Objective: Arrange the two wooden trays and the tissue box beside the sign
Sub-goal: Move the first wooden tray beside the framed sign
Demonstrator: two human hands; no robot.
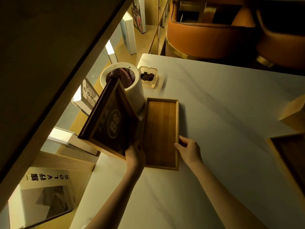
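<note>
Left grip (134, 153) holds "B8" sign (110, 119), right hand (188, 150) on tray (160, 133)

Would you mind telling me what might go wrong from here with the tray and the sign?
1. The left hand holds the tilted sign by its lower corner; it might tip against the white cylinder.
2. The tray already lies close to that cylinder, so pushing with the right hand could nudge it or the glass ashtray.

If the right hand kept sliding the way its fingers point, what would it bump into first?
The right hand already rests on the tray's right rim, fingers pointing left. Going straight on, it would probably meet the sign or the left hand first; depth is unclear.
</note>
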